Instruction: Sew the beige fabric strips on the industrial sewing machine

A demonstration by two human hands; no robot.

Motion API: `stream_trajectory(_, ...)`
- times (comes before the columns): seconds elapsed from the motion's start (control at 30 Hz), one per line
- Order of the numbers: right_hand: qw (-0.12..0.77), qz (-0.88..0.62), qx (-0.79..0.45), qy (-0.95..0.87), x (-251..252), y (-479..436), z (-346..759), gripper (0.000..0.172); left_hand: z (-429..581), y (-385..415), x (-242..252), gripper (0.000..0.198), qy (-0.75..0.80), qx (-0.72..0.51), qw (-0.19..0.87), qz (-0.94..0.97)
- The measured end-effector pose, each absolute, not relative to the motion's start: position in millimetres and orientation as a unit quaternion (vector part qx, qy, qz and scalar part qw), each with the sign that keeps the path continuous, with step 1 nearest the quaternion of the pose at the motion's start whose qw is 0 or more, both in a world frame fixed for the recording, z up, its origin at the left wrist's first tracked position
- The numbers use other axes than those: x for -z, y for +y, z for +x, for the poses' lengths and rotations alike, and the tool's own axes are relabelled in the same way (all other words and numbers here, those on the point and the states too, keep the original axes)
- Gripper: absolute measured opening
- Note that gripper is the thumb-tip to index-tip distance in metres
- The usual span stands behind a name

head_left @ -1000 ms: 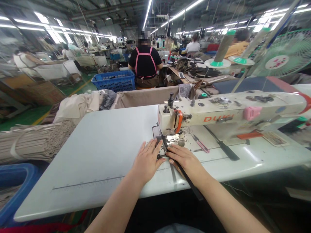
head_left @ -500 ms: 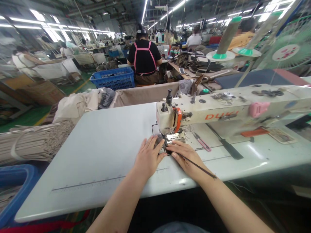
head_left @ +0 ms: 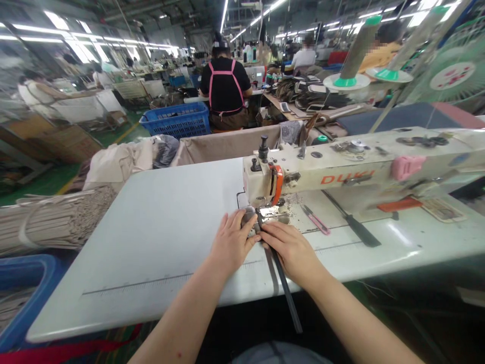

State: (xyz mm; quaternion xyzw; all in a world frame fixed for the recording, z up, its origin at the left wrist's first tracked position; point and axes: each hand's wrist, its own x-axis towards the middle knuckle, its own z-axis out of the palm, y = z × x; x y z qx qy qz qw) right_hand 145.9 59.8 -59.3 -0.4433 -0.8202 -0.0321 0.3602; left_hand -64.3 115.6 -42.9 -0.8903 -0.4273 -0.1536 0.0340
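A long, narrow dark strip [head_left: 289,298] runs from under the presser foot of the sewing machine [head_left: 303,177] toward me, its free end hanging past the table's front edge. My right hand [head_left: 291,250] has its fingers closed over the strip just in front of the needle area; the thumb is mostly hidden. Flat on the table left of the foot lies my left hand [head_left: 232,243], fingers stretched, with fingertips at the strip's side and the thumb near the right fingertips. The needle and the strip's far end are hard to make out.
Pink-handled thread snips [head_left: 317,221] and a dark-handled tool [head_left: 359,231] lie right of my right hand on the white table [head_left: 166,217]. Bundled fabric pieces [head_left: 56,222] and a blue bin [head_left: 49,270] stand at left. Ahead, a person in a pink-strapped apron [head_left: 224,91] sits.
The strip's near end has swung from over my right wrist to hang down between my arms past the table edge. My right hand has shifted slightly and its fingers now lie over the strip.
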Motion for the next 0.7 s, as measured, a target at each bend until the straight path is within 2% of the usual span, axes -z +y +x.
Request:
stream_trajectory(0.23, 0.354, -0.406, -0.022, -0.842, 51.1, 49.5, 146.4, 0.024, -68.4, 119.9, 36.4, 0.040, -0.459, 0.237, 0.036, -0.856)
stream_trajectory(0.4, 0.331, -0.351, -0.019, -0.876, 48.8, 47.6, 145.4, 0.019, -69.9, 122.7, 36.8, 0.041, -0.411, 0.243, 0.047, -0.877)
stream_trajectory(0.6, 0.338, -0.336, -0.008, -0.879, 47.0, 40.9, 149.3, 0.038, -74.4, 124.3, 38.0, 0.022, -0.386, 0.260, 0.087, -0.881)
stream_trajectory(0.7, 0.341, -0.332, -0.008, -0.879, 47.2, 38.3, 150.7, 0.045, -75.0, 125.9, 40.6, 0.025, -0.373, 0.321, 0.088, -0.866)
